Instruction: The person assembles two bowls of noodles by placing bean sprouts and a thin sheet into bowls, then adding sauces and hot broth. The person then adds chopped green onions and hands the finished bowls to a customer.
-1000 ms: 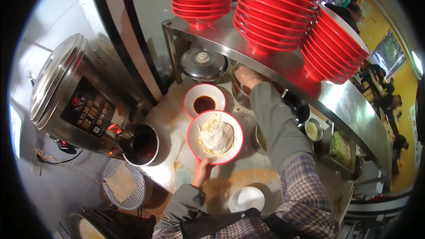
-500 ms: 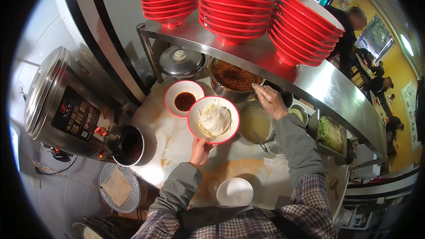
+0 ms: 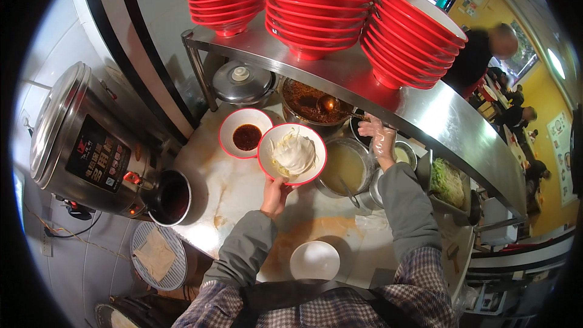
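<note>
My left hand (image 3: 276,197) grips the near edge of a white bowl (image 3: 273,171) with a red rim, held above the counter. Pale noodles (image 3: 296,153) with bean sprouts lie heaped in it. Under a clear plastic glove, my right hand (image 3: 379,138) is closed around the handle end of a ladle (image 3: 328,104). The ladle's head rests over a steel pot of reddish-brown minced sauce (image 3: 297,93), partly under the shelf. Just left of the held bowl stands a second red-rimmed bowl (image 3: 226,127) with dark red sauce in its bottom.
A pot of cloudy broth (image 3: 343,167) with a spoon stands near my right forearm. Stacks of red bowls (image 3: 319,12) load the steel shelf (image 3: 413,115) overhead. A white bowl (image 3: 314,260) sits at the near edge. Left is a steel urn (image 3: 91,146); right, a tray of greens (image 3: 446,182).
The ladle's head has come into sight in the sauce pot, its handle at my right hand, which has shifted slightly right. My left hand still holds the noodle bowl, nearly in place.
</note>
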`<state>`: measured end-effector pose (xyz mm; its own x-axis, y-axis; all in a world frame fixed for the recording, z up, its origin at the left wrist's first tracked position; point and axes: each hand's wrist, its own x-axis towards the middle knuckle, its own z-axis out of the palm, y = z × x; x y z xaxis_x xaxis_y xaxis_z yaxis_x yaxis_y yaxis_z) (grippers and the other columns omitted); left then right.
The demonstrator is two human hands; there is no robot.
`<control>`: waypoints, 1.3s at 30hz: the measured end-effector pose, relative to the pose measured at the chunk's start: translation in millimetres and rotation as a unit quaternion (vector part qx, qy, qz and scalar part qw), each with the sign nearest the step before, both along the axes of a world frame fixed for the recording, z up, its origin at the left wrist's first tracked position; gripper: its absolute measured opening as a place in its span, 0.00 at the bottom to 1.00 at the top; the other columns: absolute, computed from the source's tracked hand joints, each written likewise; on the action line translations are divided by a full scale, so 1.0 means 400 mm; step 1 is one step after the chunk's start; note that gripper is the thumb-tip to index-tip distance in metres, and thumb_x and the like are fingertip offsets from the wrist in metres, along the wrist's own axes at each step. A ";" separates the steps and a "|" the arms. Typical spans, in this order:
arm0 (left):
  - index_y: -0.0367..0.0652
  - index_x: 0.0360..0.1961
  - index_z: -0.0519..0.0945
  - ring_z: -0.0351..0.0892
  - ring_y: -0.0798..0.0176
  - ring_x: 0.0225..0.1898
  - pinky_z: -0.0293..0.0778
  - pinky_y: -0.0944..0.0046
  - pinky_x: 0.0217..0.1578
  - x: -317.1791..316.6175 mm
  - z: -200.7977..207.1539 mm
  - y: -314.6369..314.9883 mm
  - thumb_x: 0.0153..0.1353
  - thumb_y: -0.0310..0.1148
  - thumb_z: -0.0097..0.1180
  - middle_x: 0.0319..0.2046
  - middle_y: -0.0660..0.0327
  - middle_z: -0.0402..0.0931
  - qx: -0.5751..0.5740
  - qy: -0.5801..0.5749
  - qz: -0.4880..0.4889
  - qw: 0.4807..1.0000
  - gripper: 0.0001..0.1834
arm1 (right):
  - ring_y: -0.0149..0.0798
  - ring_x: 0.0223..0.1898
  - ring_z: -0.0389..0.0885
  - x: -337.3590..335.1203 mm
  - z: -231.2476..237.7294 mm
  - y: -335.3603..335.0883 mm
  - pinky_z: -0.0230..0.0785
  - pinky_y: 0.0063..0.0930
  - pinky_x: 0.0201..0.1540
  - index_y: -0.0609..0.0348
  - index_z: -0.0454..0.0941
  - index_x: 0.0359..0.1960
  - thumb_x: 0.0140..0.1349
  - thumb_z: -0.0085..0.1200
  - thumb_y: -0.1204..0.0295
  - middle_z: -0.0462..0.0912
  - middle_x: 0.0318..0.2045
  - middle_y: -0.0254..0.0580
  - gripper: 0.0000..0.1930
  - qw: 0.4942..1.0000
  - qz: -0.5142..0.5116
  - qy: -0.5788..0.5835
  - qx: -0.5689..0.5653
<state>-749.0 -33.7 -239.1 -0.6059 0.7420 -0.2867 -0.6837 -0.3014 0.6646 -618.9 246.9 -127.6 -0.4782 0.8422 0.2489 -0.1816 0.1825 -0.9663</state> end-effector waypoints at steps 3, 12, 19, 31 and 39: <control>0.40 0.63 0.61 0.78 0.56 0.47 0.81 0.56 0.44 0.003 0.000 0.011 0.58 0.20 0.43 0.52 0.52 0.72 -0.007 -0.012 0.011 1.000 0.29 | 0.39 0.28 0.85 0.043 0.034 -0.070 0.80 0.31 0.35 0.66 0.77 0.45 0.69 0.52 0.62 0.85 0.33 0.51 0.16 0.999 0.029 -0.005 -0.030; 0.45 0.61 0.63 0.78 0.60 0.47 0.78 0.57 0.45 -0.017 -0.039 0.008 0.59 0.22 0.47 0.51 0.57 0.74 -0.020 0.001 0.018 1.000 0.27 | 0.41 0.34 0.85 0.150 0.061 -0.255 0.79 0.35 0.37 0.68 0.77 0.48 0.70 0.46 0.73 0.85 0.36 0.49 0.12 0.904 0.165 -0.068 0.389; 0.45 0.61 0.62 0.79 0.60 0.47 0.78 0.57 0.45 -0.041 -0.053 0.026 0.58 0.21 0.46 0.52 0.57 0.73 -0.035 0.005 0.026 0.999 0.28 | 0.39 0.30 0.85 0.005 -0.044 -0.066 0.80 0.31 0.39 0.68 0.76 0.48 0.69 0.50 0.62 0.84 0.33 0.54 0.18 0.991 -0.024 0.036 -0.126; 0.44 0.62 0.59 0.78 0.57 0.48 0.80 0.55 0.45 -0.030 -0.035 0.037 0.57 0.19 0.44 0.54 0.55 0.72 -0.011 -0.011 0.034 0.999 0.30 | 0.36 0.28 0.83 -0.046 -0.075 -0.027 0.78 0.27 0.34 0.69 0.77 0.47 0.69 0.51 0.65 0.84 0.31 0.48 0.16 1.000 0.014 -0.001 -0.028; 0.41 0.63 0.59 0.79 0.56 0.48 0.82 0.57 0.43 -0.015 -0.032 0.034 0.58 0.20 0.43 0.55 0.53 0.72 0.017 -0.034 0.038 0.999 0.29 | 0.42 0.30 0.85 0.078 0.008 -0.182 0.81 0.33 0.35 0.71 0.75 0.45 0.70 0.51 0.67 0.83 0.33 0.53 0.15 1.000 0.017 0.012 -0.009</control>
